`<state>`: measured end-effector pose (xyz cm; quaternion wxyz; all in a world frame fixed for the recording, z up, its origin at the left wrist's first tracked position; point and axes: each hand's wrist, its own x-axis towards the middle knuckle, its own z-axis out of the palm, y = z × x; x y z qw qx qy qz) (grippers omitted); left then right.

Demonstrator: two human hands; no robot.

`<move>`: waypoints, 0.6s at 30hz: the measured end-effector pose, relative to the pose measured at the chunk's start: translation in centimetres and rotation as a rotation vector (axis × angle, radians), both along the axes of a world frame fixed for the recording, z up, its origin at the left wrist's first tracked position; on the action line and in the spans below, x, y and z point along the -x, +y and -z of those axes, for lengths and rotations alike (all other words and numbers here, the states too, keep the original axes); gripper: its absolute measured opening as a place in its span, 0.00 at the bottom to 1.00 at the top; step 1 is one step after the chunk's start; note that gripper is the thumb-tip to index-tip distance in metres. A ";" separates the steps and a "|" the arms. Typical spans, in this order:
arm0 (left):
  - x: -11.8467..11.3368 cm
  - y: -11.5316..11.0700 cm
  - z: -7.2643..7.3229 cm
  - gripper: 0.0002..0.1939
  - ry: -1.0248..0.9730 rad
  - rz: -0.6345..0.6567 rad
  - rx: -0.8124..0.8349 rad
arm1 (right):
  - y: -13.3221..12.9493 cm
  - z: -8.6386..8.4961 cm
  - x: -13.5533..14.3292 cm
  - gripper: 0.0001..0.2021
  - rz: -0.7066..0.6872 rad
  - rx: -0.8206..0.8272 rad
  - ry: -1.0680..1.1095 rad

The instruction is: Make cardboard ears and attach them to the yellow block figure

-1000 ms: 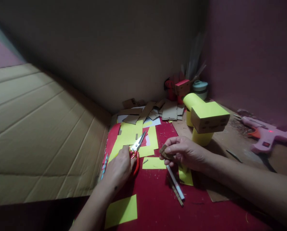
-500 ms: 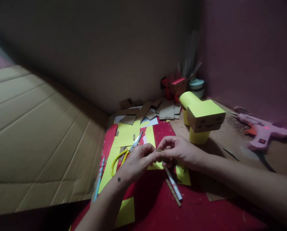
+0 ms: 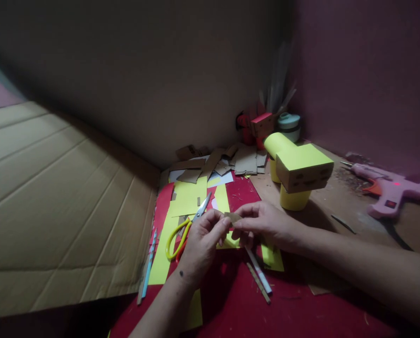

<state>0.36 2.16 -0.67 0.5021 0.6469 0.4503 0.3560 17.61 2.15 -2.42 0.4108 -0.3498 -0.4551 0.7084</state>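
Small, flat brown cardboard piece (image 3: 232, 218) sat between the person's left hand (image 3: 207, 235) and right hand (image 3: 262, 222), both pinching it. Visible part ran roughly left-right; full long axis unclear, ends partly covered.

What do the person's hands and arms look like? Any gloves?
No gloves: the left hand and right hand are bare. No sleeve, watch or bracelet shows on the left forearm or right forearm. The left forearm has one small dark spot near the hand.
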 end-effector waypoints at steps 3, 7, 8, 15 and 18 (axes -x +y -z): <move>-0.4 -0.3 0.3 0.11 -0.033 -0.078 -0.040 | 0.0 0.2 0.1 0.09 0.082 -0.015 -0.003; -1.0 -0.6 0.8 0.10 -0.076 -0.127 -0.049 | 0.1 0.4 0.1 0.07 0.167 -0.059 -0.029; -1.1 -0.6 0.9 0.10 -0.081 -0.124 -0.037 | 0.2 0.3 0.0 0.06 0.182 -0.073 -0.045; -0.6 -0.1 0.0 0.10 -0.107 -0.064 0.055 | -0.1 -0.3 -0.5 0.03 0.172 -0.172 -0.190; -0.5 -0.1 -0.3 0.06 -0.123 -0.055 0.073 | -0.3 -0.3 -0.4 0.04 0.166 -0.198 -0.232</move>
